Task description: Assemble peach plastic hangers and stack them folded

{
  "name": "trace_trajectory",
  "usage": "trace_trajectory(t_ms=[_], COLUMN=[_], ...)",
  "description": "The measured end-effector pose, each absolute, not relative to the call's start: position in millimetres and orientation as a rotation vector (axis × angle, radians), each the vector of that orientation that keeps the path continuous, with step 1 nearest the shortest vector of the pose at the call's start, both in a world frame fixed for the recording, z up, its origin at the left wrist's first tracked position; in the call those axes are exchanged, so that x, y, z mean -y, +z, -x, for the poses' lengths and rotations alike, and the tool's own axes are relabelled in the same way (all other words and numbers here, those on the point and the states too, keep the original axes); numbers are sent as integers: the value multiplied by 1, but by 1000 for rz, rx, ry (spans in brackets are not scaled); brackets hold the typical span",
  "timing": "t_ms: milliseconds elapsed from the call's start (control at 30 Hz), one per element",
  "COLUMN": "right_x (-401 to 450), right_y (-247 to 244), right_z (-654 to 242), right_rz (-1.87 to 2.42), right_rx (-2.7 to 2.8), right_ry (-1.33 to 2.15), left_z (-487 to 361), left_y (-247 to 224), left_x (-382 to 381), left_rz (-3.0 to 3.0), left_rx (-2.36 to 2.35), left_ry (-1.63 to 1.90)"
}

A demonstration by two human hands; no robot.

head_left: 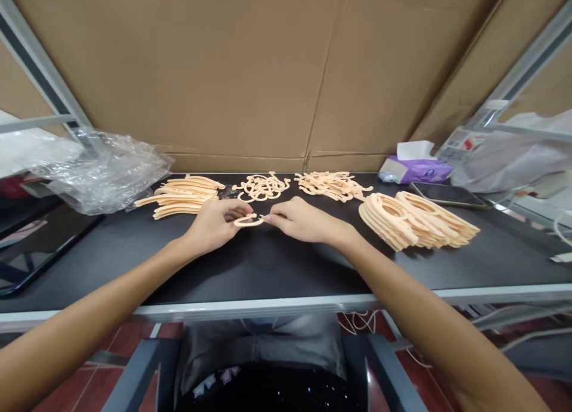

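Observation:
Over the middle of the black table, my left hand [217, 224] pinches a small cream-coloured curved piece [248, 222]. My right hand [298, 219] is closed at the right end of that same piece, its thumb and fingertips pressed together there. Behind the hands lie a heap of small curled pieces [264, 187] and a heap of thin wavy pieces [331, 185]. Long curved strips [183, 196] are piled behind my left hand. To the right of my right hand, flat pieces with oval openings [413, 220] lie stacked and fanned out.
Crumpled clear plastic [105, 171] and a dark tablet-like device [42, 248] are on the left. At the back right are a purple tissue pack [415, 168] and a dark phone-like slab [448, 194]. Cardboard [250, 72] stands behind the table, whose metal front edge [259, 307] runs below my forearms.

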State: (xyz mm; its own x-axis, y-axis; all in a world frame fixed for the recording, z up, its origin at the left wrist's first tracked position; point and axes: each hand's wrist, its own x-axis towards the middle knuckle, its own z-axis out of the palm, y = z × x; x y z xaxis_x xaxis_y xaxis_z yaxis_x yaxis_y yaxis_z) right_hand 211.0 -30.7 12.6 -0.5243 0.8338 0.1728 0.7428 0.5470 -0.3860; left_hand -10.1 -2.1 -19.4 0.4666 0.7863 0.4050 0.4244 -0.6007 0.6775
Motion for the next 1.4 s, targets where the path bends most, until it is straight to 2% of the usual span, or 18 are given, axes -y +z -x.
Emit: trace_trajectory(t_ms=[667, 933, 1400], right_x=[32, 32, 37], right_y=[9, 10, 12], right_z=[-210, -210, -207], right_rz=[1312, 1310, 1382], right_rx=[2481, 2487, 2612], right_ry=[337, 332, 280], left_z=[12, 11, 21], left_y=[-20, -15, -13], left_x=[9, 11, 10], left_rz=[-2294, -2545, -2714], left_rx=[-1032, -956, -692], left_ry=[1072, 1088, 939])
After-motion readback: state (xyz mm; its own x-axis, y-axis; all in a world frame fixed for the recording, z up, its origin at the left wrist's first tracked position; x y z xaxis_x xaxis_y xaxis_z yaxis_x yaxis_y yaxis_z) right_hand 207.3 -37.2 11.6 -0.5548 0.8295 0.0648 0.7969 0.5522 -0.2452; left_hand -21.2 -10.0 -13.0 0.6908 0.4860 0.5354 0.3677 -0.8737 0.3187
